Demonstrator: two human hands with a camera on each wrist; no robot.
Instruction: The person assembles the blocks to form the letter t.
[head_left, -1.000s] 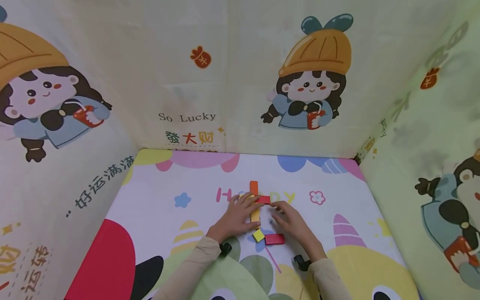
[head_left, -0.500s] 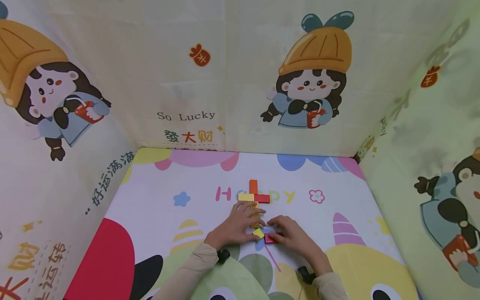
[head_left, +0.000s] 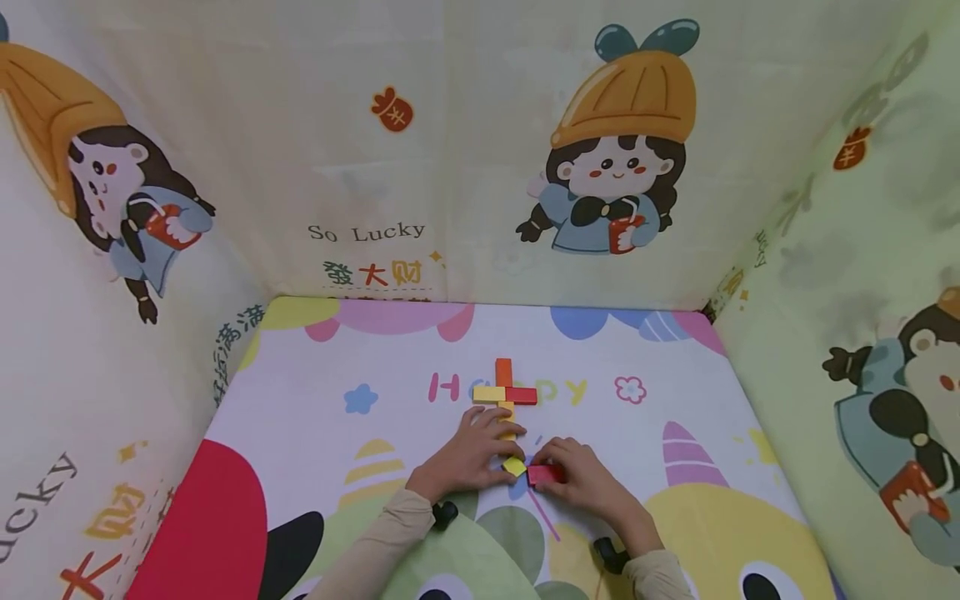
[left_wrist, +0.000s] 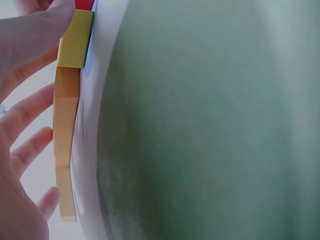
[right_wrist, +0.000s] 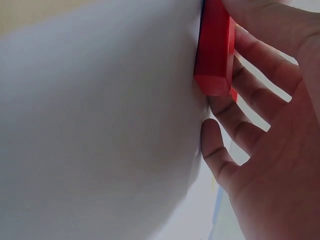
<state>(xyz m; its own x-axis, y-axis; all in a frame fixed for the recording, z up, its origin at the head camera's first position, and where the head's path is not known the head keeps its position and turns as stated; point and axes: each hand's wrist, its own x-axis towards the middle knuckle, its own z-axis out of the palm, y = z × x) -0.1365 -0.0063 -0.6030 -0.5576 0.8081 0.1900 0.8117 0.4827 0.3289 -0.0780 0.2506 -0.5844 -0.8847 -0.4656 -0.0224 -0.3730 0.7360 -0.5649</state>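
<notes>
My left hand [head_left: 467, 452] pinches a small yellow block [head_left: 513, 467] between thumb and a finger. In the left wrist view the thumb lies over this yellow block [left_wrist: 76, 42], while the other fingers spread beside a row of orange-yellow blocks [left_wrist: 65, 125]. My right hand [head_left: 587, 477] grips a red rectangular block [head_left: 542, 474], just right of the yellow one. The right wrist view shows the thumb at the red block [right_wrist: 215, 55] and fingers behind it. My left fingers partly cover an orange-yellow block [head_left: 506, 406] that runs toward me.
Beyond my hands, an orange block [head_left: 503, 372], a pale yellow block [head_left: 489, 395] and another red block [head_left: 521, 396] meet in a cross shape. They lie on a printed cloth [head_left: 397, 358]. Patterned fabric walls [head_left: 480, 167] rise at the back and both sides.
My left hand has drawn back from the cross-shaped blocks and taken hold of the yellow block, which has turned slightly. My right hand has come nearer and grasped the red block.
</notes>
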